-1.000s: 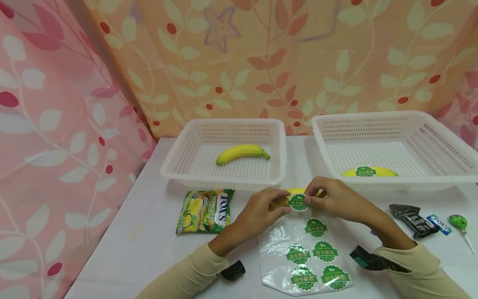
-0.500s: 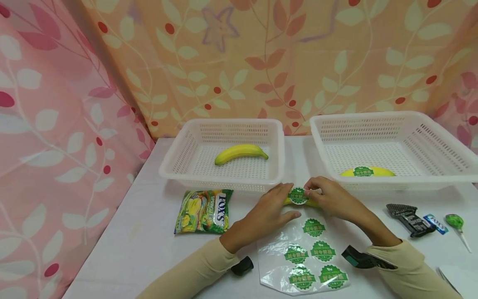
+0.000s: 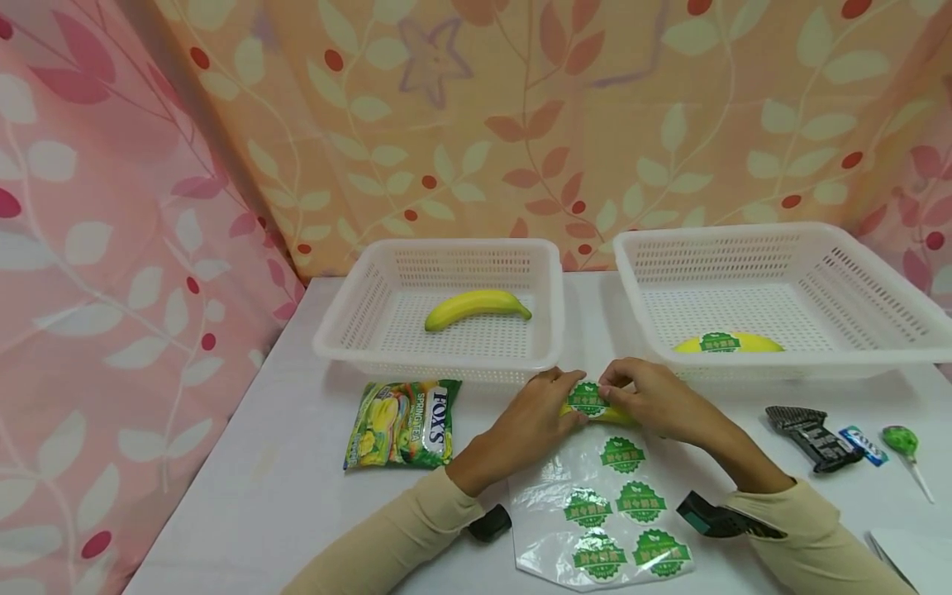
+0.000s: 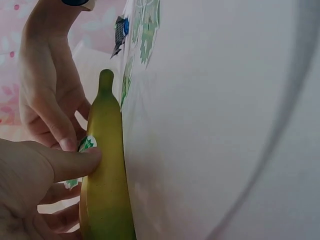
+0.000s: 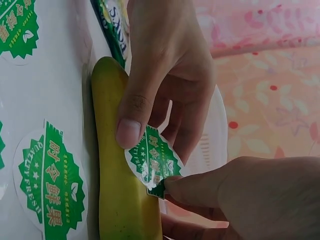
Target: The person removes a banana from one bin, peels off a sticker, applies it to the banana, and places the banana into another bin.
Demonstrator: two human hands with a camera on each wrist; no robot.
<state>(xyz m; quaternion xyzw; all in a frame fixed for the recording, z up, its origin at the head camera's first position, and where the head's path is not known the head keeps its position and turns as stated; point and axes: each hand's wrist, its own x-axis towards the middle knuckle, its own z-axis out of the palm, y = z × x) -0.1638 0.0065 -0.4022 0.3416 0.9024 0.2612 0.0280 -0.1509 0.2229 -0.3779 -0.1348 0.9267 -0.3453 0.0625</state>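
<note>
One yellow, curved banana (image 5: pixel 117 185) is clamped in the left hand (image 3: pixel 530 420), in front of two white perforated plastic baskets (image 3: pixel 439 364) at the back edge of the tabletop (image 3: pixel 245 496), and one round green-and-white sticker (image 5: pixel 150 159), partly on the banana, is pinched at its edge by the right hand (image 3: pixel 658 401)! Five green stickers (image 3: pixel 640 502) are counted on one glossy sheet (image 3: pixel 537 529); one yellow fruit (image 3: pixel 478 307) is carried in each basket.

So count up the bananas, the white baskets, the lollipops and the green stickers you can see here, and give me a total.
Bananas: 3
White baskets: 2
Lollipops: 1
Green stickers in view: 7
Total: 13
</note>
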